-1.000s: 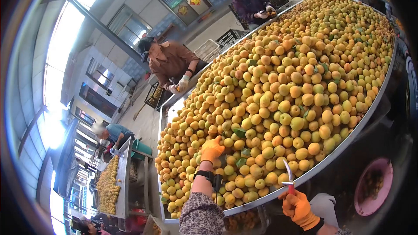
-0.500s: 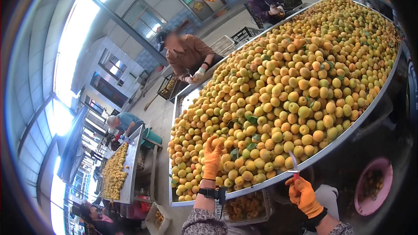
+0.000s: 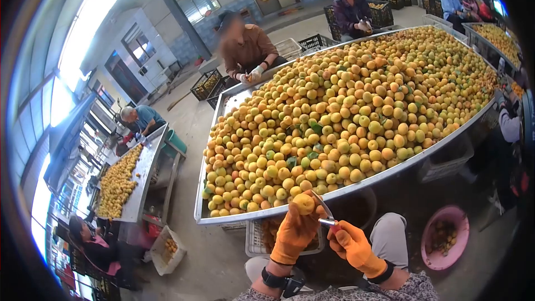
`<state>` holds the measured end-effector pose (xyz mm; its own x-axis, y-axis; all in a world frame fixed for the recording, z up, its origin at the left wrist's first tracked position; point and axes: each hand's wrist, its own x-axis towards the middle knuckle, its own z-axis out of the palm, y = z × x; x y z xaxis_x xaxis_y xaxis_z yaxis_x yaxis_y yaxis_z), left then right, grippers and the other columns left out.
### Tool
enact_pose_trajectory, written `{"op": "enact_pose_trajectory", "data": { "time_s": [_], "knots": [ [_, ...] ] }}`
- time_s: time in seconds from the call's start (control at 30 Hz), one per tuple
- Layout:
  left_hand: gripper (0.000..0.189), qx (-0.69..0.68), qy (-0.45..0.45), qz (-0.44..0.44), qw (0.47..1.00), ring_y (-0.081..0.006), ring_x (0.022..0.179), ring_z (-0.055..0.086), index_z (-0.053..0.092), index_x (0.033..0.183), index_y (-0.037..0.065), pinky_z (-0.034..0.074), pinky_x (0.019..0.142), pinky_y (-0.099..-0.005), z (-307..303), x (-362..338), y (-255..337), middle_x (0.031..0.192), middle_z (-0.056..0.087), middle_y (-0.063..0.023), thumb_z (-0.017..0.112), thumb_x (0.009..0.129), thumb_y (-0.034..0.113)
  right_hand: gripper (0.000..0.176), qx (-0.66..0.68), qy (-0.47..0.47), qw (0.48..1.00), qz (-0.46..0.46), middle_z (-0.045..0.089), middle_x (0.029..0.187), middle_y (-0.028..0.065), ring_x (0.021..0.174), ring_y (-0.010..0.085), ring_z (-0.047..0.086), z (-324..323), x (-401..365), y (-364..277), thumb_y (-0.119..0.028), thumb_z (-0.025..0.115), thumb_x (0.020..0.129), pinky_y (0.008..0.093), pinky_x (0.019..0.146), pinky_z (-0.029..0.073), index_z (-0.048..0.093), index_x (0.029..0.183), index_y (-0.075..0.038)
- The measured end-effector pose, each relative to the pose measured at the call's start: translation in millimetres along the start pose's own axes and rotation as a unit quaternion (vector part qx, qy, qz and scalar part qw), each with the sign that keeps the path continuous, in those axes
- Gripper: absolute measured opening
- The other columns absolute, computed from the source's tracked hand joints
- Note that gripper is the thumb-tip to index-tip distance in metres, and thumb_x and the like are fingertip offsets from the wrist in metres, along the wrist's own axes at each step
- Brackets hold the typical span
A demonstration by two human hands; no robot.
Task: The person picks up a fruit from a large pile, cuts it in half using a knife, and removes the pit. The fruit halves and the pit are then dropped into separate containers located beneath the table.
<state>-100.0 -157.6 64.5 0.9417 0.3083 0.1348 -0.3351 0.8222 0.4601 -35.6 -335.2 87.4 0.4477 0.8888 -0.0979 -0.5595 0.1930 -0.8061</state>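
Left hand (image 3: 294, 233) clamps one yellow fruit (image 3: 304, 204) in its fingers, before the near rim of the tray (image 3: 245, 216); right hand (image 3: 355, 246) has fingers wrapped round the curved knife (image 3: 327, 222); fruit presumably light, smooth, easily bruised, best cupped by its sides.

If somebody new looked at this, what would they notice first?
Probably the huge heap of apricots on the metal-rimmed table in the middle. Just below it, at the near edge, the orange-gloved left hand holds one apricot, and the orange-gloved right hand grips a red-handled curved knife. The bright pink basin at the lower right stands out too.
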Motion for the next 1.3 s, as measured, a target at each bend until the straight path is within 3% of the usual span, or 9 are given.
{"op": "enact_pose_trajectory", "data": {
  "time_s": [0.47, 0.57, 0.87, 0.97, 1.07, 1.13, 1.17, 1.27, 1.3],
  "knots": [
    [0.066, 0.093, 0.016, -0.019, 0.995, -0.0300, 0.121, 0.051, 0.038, 0.140, 0.003, 0.039, 0.105, -0.0426, 38, -58, -16, 0.128, 0.054, -0.0146, 0.051, 0.096, 0.051, 0.034, -0.116, 0.017, 0.988, -0.098, 0.046, 0.066, -0.0024, 0.056, 0.0060, 0.040, 25, -24, 17, -0.036, 0.050, 0.101, 0.0218, 0.051, 0.031, 0.055, 0.094, -0.003],
    [0.042, 0.093, 0.014, 0.005, 0.996, -0.0280, 0.116, 0.055, 0.045, 0.126, 0.002, 0.040, 0.104, -0.0381, 58, -65, -11, 0.121, 0.057, -0.0185, 0.054, 0.097, 0.031, 0.036, -0.240, 0.047, 0.954, -0.174, 0.052, 0.067, 0.0033, 0.057, 0.0113, 0.045, 24, -26, 24, -0.036, 0.049, 0.101, 0.0266, 0.054, 0.036, 0.055, 0.095, -0.001],
    [0.049, 0.187, 0.025, 0.033, 0.981, -0.0388, 0.127, 0.048, 0.046, 0.128, 0.002, 0.039, 0.105, -0.0504, 62, -66, -18, 0.116, 0.060, -0.0170, 0.050, 0.098, 0.042, 0.043, -0.289, 0.080, 0.927, -0.226, 0.047, 0.063, -0.0028, 0.055, 0.0051, 0.041, 28, -22, 41, -0.040, 0.045, 0.102, 0.0232, 0.050, 0.033, 0.056, 0.111, 0.001],
    [0.048, 0.174, 0.031, 0.018, 0.984, -0.0389, 0.127, 0.047, 0.047, 0.127, 0.006, 0.039, 0.105, -0.0519, 59, -63, -17, 0.119, 0.058, -0.0155, 0.051, 0.097, 0.043, 0.037, -0.255, 0.087, 0.936, -0.226, 0.054, 0.066, 0.0090, 0.058, 0.0183, 0.052, 29, -18, 45, -0.037, 0.048, 0.101, 0.0314, 0.055, 0.039, 0.054, 0.101, 0.000],
    [0.053, 0.193, 0.022, 0.014, 0.981, -0.0315, 0.128, 0.048, 0.043, 0.128, 0.002, 0.038, 0.106, -0.0404, 54, -60, -14, 0.125, 0.054, -0.0198, 0.051, 0.098, 0.044, 0.049, -0.178, 0.080, 0.963, -0.188, 0.042, 0.060, -0.0032, 0.050, 0.0046, 0.037, 19, -13, 51, -0.050, 0.050, 0.097, 0.0219, 0.046, 0.029, 0.057, 0.106, -0.002],
    [0.052, 0.245, 0.002, 0.011, 0.970, -0.0317, 0.128, 0.048, 0.044, 0.127, 0.000, 0.038, 0.106, -0.0400, 57, -54, -2, 0.125, 0.055, -0.0200, 0.050, 0.098, 0.043, 0.051, 0.105, -0.052, 0.983, 0.141, 0.036, 0.056, -0.0043, 0.044, 0.0048, 0.030, 10, -18, 21, -0.058, 0.051, 0.093, 0.0226, 0.040, 0.023, 0.051, 0.087, -0.008],
    [0.051, 0.294, -0.020, 0.012, 0.955, -0.0319, 0.128, 0.049, 0.045, 0.125, -0.001, 0.038, 0.106, -0.0396, 57, -53, 3, 0.125, 0.055, -0.0202, 0.050, 0.099, 0.043, 0.053, 0.151, -0.102, 0.966, 0.184, 0.031, 0.054, -0.0048, 0.040, 0.0051, 0.024, 7, -19, 13, -0.062, 0.048, 0.092, 0.0236, 0.037, 0.018, 0.041, 0.075, -0.012],
    [0.052, 0.274, 0.010, 0.068, 0.959, -0.0346, 0.128, 0.048, 0.046, 0.124, -0.004, 0.036, 0.109, -0.0416, 38, -46, 10, 0.125, 0.055, -0.0218, 0.049, 0.099, 0.041, 0.053, 0.215, -0.279, 0.918, 0.181, 0.030, 0.053, -0.0047, 0.040, 0.0053, 0.024, 4, -43, 3, -0.061, 0.048, 0.092, 0.0225, 0.038, 0.019, 0.042, 0.075, -0.012],
    [0.054, 0.127, 0.018, 0.059, 0.990, -0.0374, 0.128, 0.046, 0.046, 0.126, -0.006, 0.034, 0.112, -0.0441, 32, -46, 10, 0.125, 0.055, -0.0219, 0.047, 0.100, 0.041, 0.053, 0.214, -0.298, 0.916, 0.165, 0.032, 0.055, -0.0047, 0.042, 0.0050, 0.026, 0, -45, 5, -0.060, 0.048, 0.093, 0.0217, 0.039, 0.019, 0.044, 0.077, -0.010]
  ]
}}
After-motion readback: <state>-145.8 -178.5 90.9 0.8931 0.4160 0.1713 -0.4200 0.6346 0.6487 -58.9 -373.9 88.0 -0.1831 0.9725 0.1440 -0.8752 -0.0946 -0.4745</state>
